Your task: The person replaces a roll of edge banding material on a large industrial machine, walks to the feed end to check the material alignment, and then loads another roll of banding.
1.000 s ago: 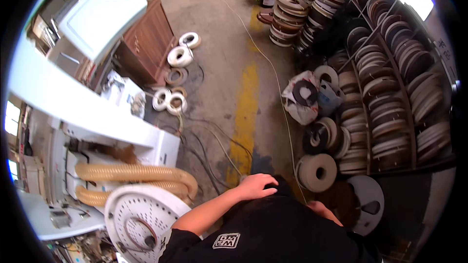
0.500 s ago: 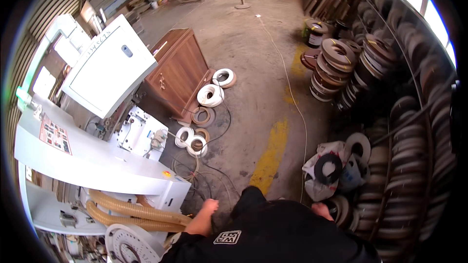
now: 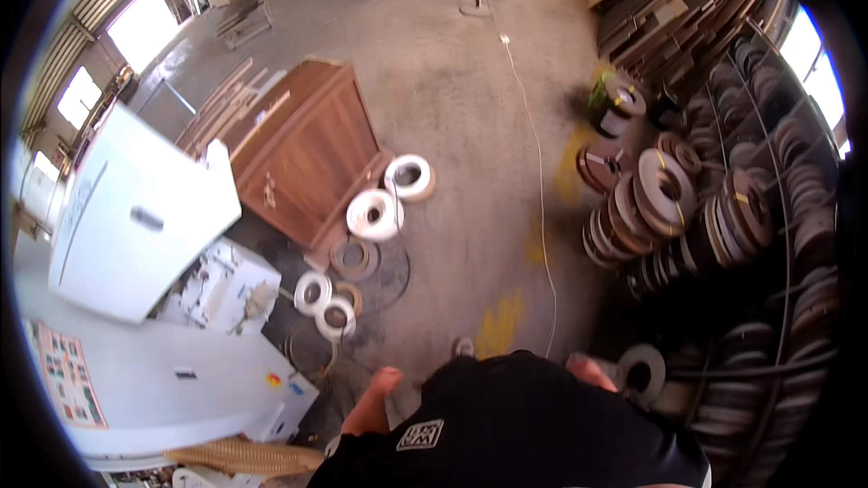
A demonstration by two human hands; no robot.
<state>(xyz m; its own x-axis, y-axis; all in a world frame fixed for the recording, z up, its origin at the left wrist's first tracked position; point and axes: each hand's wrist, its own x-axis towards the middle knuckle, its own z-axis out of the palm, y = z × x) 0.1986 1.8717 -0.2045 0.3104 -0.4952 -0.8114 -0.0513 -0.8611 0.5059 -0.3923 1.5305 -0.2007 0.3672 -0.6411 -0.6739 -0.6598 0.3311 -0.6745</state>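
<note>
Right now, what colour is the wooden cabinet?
The cabinet is reddish brown, best in the head view.

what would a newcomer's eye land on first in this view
Probably the big white machine at the left, with a brown wooden cabinet beyond it and pale rolls on the floor alongside the cabinet. Next, the stacked brown and pale rolls on the right, past the worn yellow floor stripe. Lower down, the left hand and right hand flank a black shirt.

A yellow-marked floor (image 3: 461, 117) stretches between bright windows (image 3: 145, 25).
</note>
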